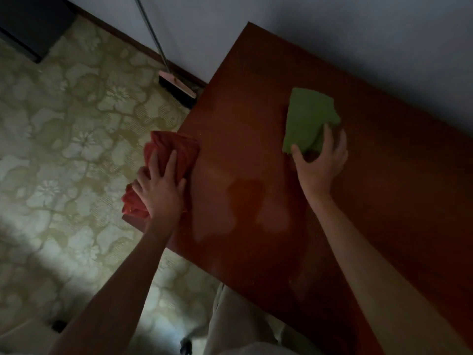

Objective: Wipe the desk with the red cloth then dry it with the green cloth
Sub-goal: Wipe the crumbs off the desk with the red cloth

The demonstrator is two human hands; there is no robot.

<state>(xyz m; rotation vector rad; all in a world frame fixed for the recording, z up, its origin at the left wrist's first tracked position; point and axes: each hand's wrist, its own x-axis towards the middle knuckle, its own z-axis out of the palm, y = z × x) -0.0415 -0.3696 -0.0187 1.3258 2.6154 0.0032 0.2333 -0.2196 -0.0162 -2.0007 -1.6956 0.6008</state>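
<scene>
The reddish-brown desk [256, 139] runs from the upper middle to the lower right, with damp smears near its middle. A crumpled red cloth [179, 147] lies at the desk's left edge and partly hangs over it. My left hand [160, 189] rests flat on the red cloth, fingers straight. A folded green cloth [307, 116] lies flat near the far side of the desk. My right hand [320, 165] is at the green cloth's near edge, with the thumb and fingers pinching its corner.
A broom [176, 85] leans against the white wall [384, 34] just left of the desk's far corner. Patterned floor [64, 149] spreads to the left. Dark furniture [28, 24] stands at the top left. My light trousers [230, 316] are at the desk's near edge.
</scene>
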